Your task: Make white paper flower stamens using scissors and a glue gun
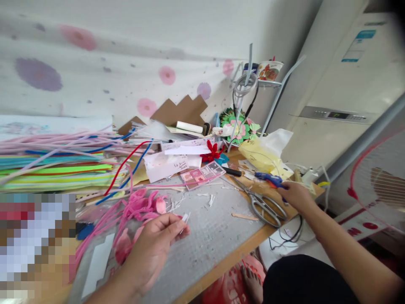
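My left hand (153, 242) is closed in a pinch over the grey mat (209, 245), holding a small white strip (185, 218) between thumb and fingertips. At the table's right side, my right hand (295, 196) is wrapped around the handle of a blue glue gun (268, 178). Large scissors (267, 207) lie just below it, near a flat wooden stick (245, 216). Thin white scraps (210, 199) are scattered on the mat. Beside my left hand are pink fuzzy-stem petals (139, 204), and a folded white paper (98, 264) lies further left.
Bundles of colored pipe cleaners (57, 169) fill the left side. Behind the mat are a white box (166, 164), a pink palette (202, 174) and a red flower (211, 152). A yellow tissue pack (262, 156) sits at the right. The wooden table edge (218, 270) runs diagonally in front.
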Action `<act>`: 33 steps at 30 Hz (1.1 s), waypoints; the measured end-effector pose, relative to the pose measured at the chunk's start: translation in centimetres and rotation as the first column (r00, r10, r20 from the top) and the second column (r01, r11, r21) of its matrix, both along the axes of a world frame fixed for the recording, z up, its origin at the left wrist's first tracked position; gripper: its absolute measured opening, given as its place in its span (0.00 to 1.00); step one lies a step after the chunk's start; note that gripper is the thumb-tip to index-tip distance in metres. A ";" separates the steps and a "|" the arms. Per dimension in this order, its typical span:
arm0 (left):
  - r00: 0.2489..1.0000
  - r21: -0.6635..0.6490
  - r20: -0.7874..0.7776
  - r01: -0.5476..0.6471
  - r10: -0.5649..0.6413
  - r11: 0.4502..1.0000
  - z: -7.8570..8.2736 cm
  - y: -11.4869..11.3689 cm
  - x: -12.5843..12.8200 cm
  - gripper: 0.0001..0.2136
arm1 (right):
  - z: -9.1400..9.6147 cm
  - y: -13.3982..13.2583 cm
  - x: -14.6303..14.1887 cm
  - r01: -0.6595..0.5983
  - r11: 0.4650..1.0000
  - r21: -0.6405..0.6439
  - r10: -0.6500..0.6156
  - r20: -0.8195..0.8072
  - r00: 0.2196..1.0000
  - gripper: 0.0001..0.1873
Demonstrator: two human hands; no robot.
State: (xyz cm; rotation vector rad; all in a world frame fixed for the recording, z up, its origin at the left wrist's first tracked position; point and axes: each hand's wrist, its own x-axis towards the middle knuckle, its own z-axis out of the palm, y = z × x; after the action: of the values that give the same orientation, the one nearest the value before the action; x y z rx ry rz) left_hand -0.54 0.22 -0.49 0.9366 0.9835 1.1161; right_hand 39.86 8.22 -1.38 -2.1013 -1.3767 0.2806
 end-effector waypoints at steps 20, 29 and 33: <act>0.969 0.161 -0.237 -0.031 0.069 0.987 -0.3 -0.5 -0.4 0.05 | 2.1 -9.0 -17.1 -0.723 0.627 0.289 0.778 -0.195 0.597 0.06; 0.954 0.181 -0.293 -0.015 0.068 0.983 0.5 -0.7 -0.2 0.05 | 1.7 -8.5 -16.5 -0.830 0.513 0.217 0.857 -0.070 0.511 0.07; 0.945 0.192 -0.320 -0.004 0.067 0.981 0.7 -0.8 -0.1 0.05 | 1.4 -8.4 -16.3 -0.824 0.514 0.241 0.854 -0.056 0.517 0.08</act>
State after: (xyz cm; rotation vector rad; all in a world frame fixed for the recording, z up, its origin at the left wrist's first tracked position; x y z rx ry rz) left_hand -0.67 -0.55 0.19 1.2923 1.1786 1.1202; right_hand 23.59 -0.23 -0.01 -1.0424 -2.1423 0.6723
